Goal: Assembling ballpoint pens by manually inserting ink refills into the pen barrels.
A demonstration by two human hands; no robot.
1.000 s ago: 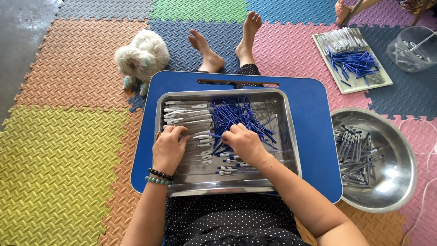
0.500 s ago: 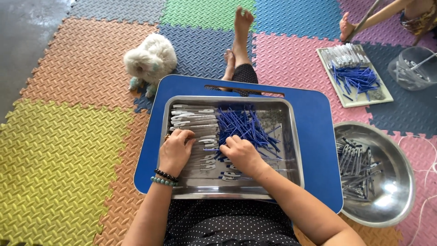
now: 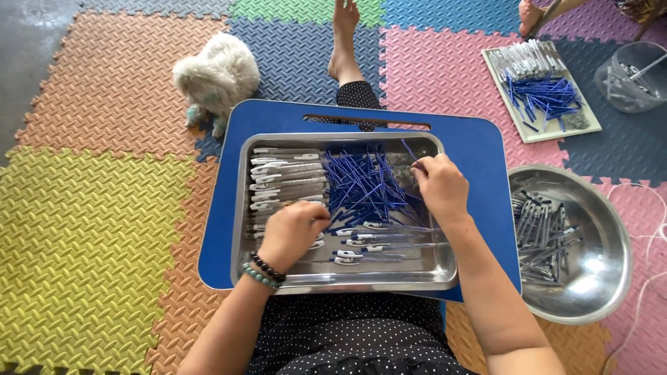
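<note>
Left hand [image 3: 292, 232] curled over clear pen barrels [image 3: 285, 177], right hand [image 3: 439, 186] pinching blue refills [image 3: 365, 184], inside steel tray [image 3: 347, 279].

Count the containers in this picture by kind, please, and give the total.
Rectangular metal tray under both hands: 1
Round metal bowl: 1
Flat pale tray near the top right: 1
Clear tub at the right edge: 1
Total: 4

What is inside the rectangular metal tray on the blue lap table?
The metal tray holds pale pen barrels at left and blue refills in the middle. The left hand and right hand cover whatever lies beneath them.
</note>
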